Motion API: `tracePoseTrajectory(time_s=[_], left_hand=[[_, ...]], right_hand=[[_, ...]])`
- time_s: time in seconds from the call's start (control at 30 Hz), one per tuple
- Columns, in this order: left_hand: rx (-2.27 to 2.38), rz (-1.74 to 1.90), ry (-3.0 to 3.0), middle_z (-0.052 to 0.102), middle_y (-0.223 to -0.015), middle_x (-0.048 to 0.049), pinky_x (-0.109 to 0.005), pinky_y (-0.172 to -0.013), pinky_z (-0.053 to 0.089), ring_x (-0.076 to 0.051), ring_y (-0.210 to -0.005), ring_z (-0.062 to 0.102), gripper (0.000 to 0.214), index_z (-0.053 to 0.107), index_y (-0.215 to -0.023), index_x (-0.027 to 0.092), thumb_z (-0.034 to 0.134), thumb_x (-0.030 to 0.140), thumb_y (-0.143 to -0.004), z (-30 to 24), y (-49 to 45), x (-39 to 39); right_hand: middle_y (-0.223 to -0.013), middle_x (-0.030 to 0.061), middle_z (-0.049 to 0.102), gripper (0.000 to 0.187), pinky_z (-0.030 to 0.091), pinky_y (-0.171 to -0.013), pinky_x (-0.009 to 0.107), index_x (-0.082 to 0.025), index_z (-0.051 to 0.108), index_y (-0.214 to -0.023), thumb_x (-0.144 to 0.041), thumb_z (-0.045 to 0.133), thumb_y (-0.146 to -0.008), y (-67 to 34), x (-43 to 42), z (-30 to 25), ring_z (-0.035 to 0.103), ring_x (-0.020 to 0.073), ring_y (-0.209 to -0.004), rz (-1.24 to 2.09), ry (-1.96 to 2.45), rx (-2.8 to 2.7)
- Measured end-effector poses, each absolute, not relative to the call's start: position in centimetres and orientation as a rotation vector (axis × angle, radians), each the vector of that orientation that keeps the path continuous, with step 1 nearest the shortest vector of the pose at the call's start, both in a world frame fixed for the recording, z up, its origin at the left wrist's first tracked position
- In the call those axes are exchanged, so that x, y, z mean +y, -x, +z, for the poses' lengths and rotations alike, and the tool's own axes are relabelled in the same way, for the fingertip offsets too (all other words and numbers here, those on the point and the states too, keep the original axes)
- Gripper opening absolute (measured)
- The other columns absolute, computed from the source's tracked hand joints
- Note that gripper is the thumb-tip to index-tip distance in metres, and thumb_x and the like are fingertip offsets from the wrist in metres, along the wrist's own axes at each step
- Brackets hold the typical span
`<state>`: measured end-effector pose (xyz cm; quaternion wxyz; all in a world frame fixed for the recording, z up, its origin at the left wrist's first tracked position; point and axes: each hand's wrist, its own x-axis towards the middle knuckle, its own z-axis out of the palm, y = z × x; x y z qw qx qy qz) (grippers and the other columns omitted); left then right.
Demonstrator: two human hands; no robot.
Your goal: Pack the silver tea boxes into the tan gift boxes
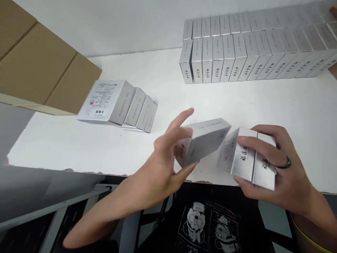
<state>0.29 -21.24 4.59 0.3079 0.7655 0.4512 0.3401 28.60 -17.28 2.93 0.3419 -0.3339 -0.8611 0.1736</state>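
A single silver-white carton [206, 140] with dark lettering is tilted in my left hand [168, 158], thumb underneath and fingers over its end, just above the front of the table. Close by on the right, my right hand [279, 165], a dark ring on one finger, grips two similar cartons [243, 156] pressed side by side, their lettered ends facing me. A small gap parts the left carton from this pair. The faces turned toward my right palm are hidden.
Two long rows of matching cartons [226, 59] stand at the back right of the white table [168, 95]. A stepped stack of cartons [118, 105] lies at left beside brown cardboard boxes [50, 59]. The table's chipped front edge runs below my hands.
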Motion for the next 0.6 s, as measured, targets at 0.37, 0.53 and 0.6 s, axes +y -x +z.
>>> tracePoseTrajectory(time_s=[0.37,0.53,0.6], left_hand=[[0.606,0.762,-2.21,0.022,-0.174,-0.0229,-0.061,-0.112,0.058,-0.041,-0.159,0.032,0.044,0.047,-0.121,0.025,0.079,0.025,-0.091,2.7,-4.0,-18.2],[0.936,0.94,-1.953,0.051,-0.156,-0.0167,-0.053,-0.114,0.058,-0.031,-0.149,0.052,0.017,0.046,-0.097,0.023,0.063,0.022,-0.101,3.5,-4.4,-19.0],[1.068,0.938,-1.863,0.054,-0.149,-0.0154,-0.046,-0.099,0.065,-0.029,-0.138,0.061,0.017,0.045,-0.11,0.025,0.057,0.017,-0.1,3.7,-4.4,-19.3]], right_hand=[[-0.128,0.0028,0.062,0.055,0.055,-0.081,0.039,-0.032,0.064,-0.134,-0.042,0.081,-0.082,-28.4,-18.3,2.8,0.06,0.0239,-0.106,0.644,1.26,-1.718],[-0.131,0.0037,0.06,0.053,0.054,-0.091,0.046,-0.034,0.064,-0.135,-0.039,0.079,-0.084,-28.5,-18.8,2.9,0.058,0.0283,-0.114,0.67,1.252,-1.696],[-0.13,0.0036,0.06,0.053,0.054,-0.088,0.045,-0.034,0.064,-0.135,-0.039,0.08,-0.084,-28.9,-18.9,2.8,0.058,0.0276,-0.113,0.689,1.238,-1.705]])
